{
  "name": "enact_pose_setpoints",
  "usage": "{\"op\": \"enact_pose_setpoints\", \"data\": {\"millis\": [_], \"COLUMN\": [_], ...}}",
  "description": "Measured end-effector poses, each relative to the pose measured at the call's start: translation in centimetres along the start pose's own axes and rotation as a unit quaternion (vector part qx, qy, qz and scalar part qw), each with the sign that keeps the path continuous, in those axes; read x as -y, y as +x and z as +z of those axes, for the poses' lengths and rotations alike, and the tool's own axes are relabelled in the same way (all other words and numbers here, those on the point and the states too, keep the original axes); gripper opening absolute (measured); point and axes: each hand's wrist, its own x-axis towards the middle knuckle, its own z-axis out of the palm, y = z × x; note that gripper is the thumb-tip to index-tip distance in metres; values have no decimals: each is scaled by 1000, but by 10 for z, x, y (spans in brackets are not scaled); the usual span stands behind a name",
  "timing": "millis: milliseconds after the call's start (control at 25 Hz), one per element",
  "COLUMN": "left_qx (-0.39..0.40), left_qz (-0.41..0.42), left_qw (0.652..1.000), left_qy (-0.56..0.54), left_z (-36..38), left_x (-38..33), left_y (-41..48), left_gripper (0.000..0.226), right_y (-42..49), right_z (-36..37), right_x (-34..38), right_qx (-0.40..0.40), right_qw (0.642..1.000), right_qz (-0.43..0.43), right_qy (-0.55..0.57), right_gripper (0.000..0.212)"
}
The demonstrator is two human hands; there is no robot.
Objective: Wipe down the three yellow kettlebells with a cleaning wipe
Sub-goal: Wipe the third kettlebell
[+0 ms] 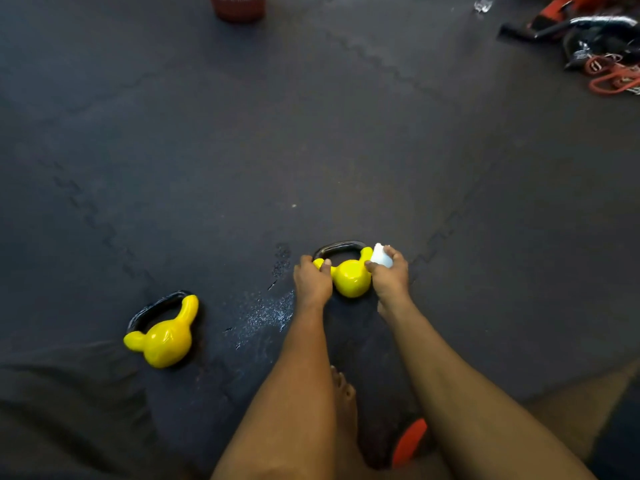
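Observation:
A yellow kettlebell point(350, 277) with a black handle lies on its side on the dark floor mat, between my two hands. My left hand point(311, 280) grips the left yellow horn of its handle. My right hand point(389, 273) holds a crumpled white wipe point(381, 256) against the right horn of the handle. A second yellow kettlebell point(164, 336) lies on its side at the lower left, apart from both hands. Only these two yellow kettlebells are in view.
A wet patch point(266, 311) glistens on the mat left of my left arm. A red basket point(239, 6) stands at the far top. Black and orange gym gear point(595, 39) is heaped at the top right. An orange object point(410, 441) lies between my arms, beside my bare foot point(343, 389).

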Motion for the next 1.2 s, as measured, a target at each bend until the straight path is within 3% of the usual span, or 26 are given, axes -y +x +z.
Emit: {"op": "enact_pose_setpoints", "data": {"millis": [280,480,640,960,1200], "left_qx": [59,10,-73,-237,-282], "left_qz": [-10,47,38,-69,-155], "left_qw": [998,999,996,969,946], "left_qy": [-20,-8,14,-8,-47], "left_z": [-4,-38,-111,-268,-314], "left_x": [7,-6,-8,104,216], "left_y": [-3,-30,-56,-172,-224], "left_gripper": [48,54,57,56,52], "right_y": [0,-21,-75,-242,-339], "right_z": [-8,2,41,127,164], "right_x": [-13,-14,10,2,-81], "right_qx": [27,49,116,346,424], "right_qw": [997,994,986,938,899], "right_qz": [37,42,37,4,-30], "right_qy": [62,84,116,35,-106], "right_gripper": [54,54,53,36,54]}}
